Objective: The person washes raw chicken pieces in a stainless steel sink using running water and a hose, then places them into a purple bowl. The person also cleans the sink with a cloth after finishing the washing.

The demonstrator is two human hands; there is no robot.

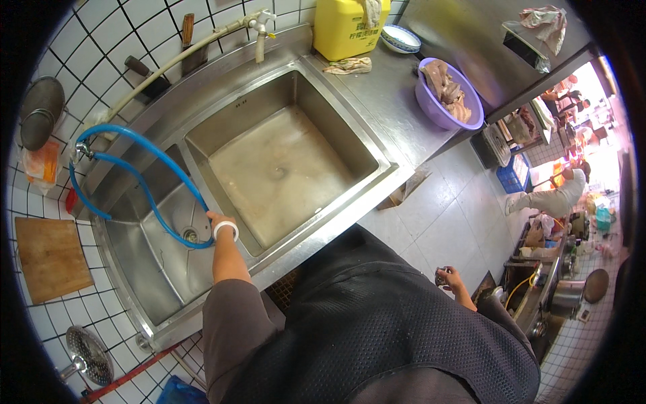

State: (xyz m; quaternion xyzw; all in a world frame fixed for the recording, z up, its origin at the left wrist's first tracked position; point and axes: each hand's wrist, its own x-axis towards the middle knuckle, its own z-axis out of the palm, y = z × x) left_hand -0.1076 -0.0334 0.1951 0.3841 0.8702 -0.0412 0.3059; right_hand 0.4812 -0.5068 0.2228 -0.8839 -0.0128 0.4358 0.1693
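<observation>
My left hand [220,219], with a white band at its wrist, grips a bent length of blue hose [169,230] over the divider between two steel basins. The hose runs from a wall tap [82,150], loops through the smaller basin [151,272] and arches back over its rear edge. Beside that hand lies the larger basin [277,141], whose bottom looks cloudy; I cannot tell how much water is in it. Off to the side, past my black apron, my right hand [453,283] holds a small metallic scourer [441,275], partly hidden by the fingers.
A purple bowl of meat [449,96], a yellow jug [348,30], a cloth [348,65] and a patterned bowl [401,39] stand on the counter. Cleavers [194,48] hang behind the sink. A wooden board [53,260] leans at left. Another person [555,192] bends over at right.
</observation>
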